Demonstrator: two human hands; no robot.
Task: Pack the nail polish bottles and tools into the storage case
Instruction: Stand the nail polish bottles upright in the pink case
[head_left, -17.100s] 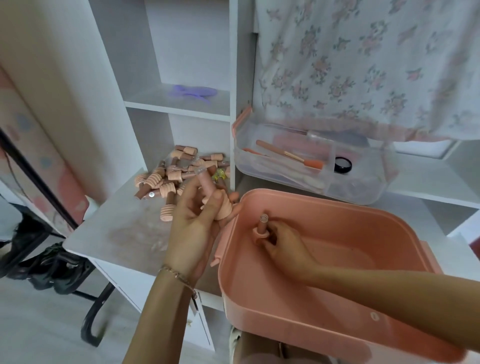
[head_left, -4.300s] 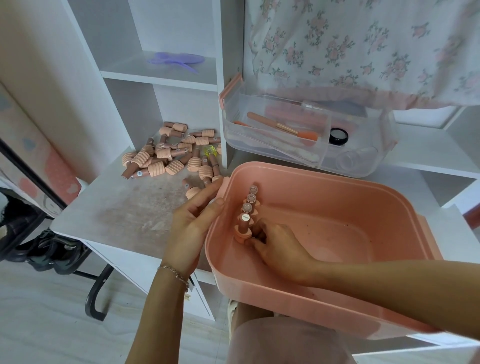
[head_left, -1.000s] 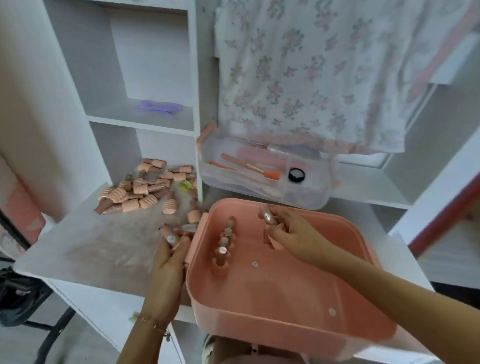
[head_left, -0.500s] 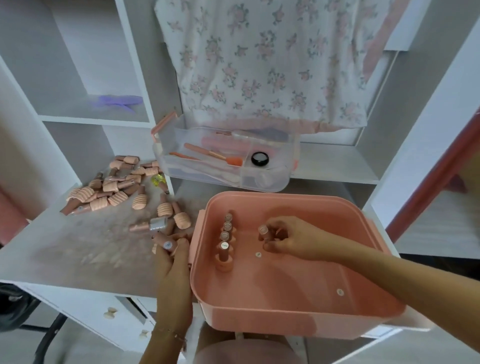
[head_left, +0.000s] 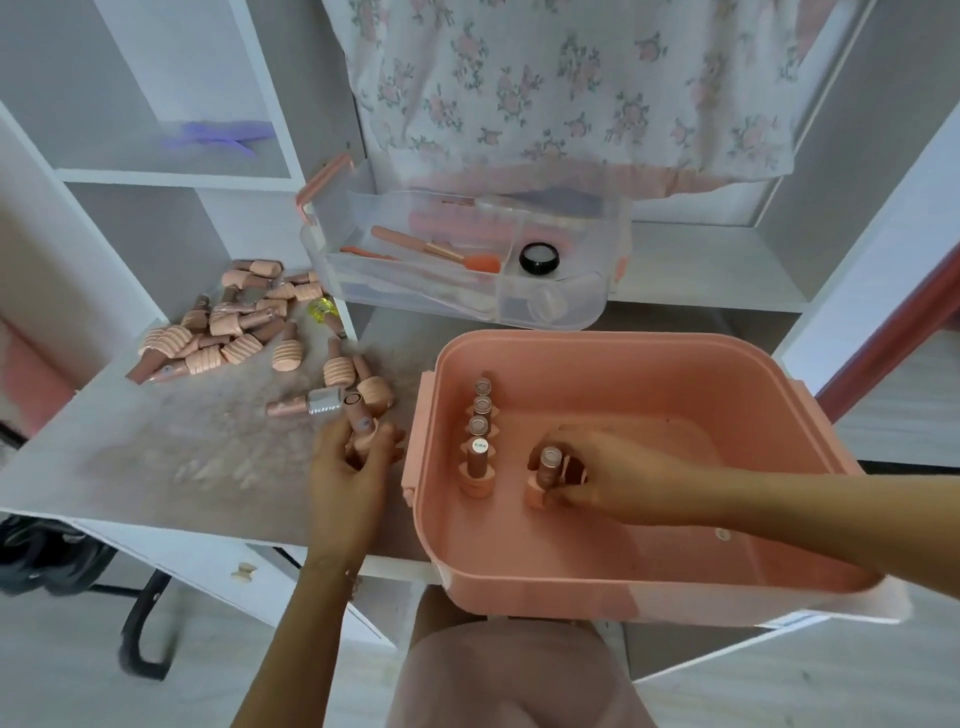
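A bottle (head_left: 546, 475) is pinched upright by the right hand (head_left: 605, 475) inside the pink case (head_left: 649, 582), just right of a row of 4. It should be seated flat before release. Another bottle (head_left: 361, 423) is gripped by the left hand (head_left: 348, 467).

We have a single view, from a camera worn on the head, looking forward and steeply down from close above. Both hands (head_left: 358, 467) reach away from us over the worktop (head_left: 208, 457); beyond them stand the shelves (head_left: 171, 171). The wide lens bends the edges.
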